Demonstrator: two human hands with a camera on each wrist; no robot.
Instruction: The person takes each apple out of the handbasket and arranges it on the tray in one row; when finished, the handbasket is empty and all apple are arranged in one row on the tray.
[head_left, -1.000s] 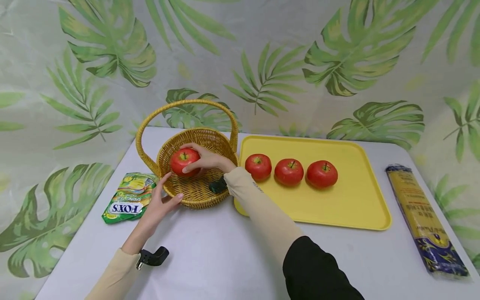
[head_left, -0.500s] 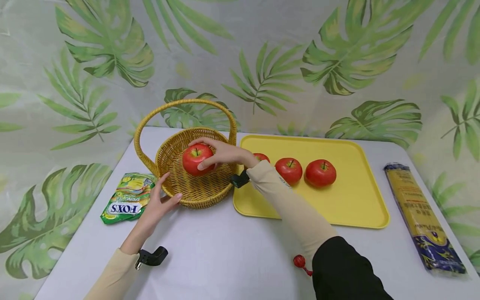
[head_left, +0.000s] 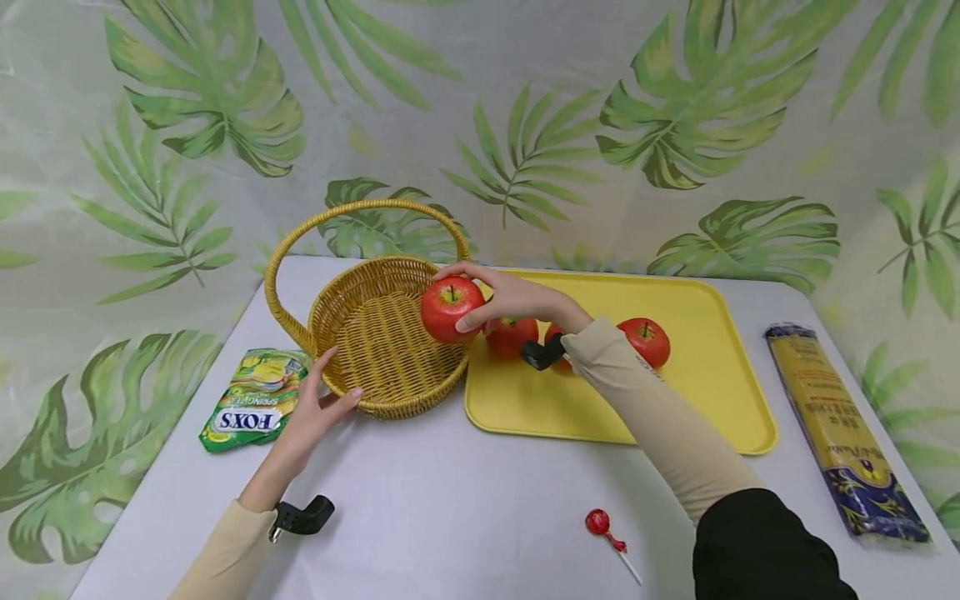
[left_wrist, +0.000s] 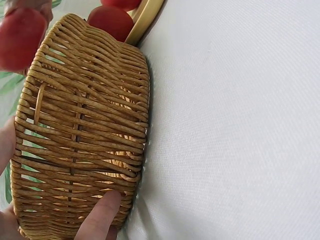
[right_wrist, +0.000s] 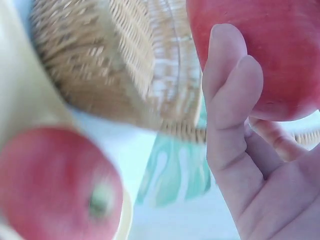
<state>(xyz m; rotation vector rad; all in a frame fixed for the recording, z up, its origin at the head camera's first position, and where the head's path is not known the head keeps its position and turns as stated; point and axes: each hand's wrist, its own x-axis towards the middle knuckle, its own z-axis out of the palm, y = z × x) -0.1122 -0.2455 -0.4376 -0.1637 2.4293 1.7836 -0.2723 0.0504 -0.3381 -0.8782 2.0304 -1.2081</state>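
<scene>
Gripping the red apple (head_left: 451, 308) with curled fingers, our right hand (head_left: 517, 297) holds it stem-up above the wicker basket (head_left: 382, 333) rim nearest the yellow tray (head_left: 720, 392). Our left hand (head_left: 315, 414) rests spread, fingers straight, against the basket's near wall. 3 apples (head_left: 647, 340) sit on the tray beside the basket.

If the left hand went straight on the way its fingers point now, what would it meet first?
The left hand already touches the basket wall, so the basket comes first. Its fingers press against the wicker side.
</scene>
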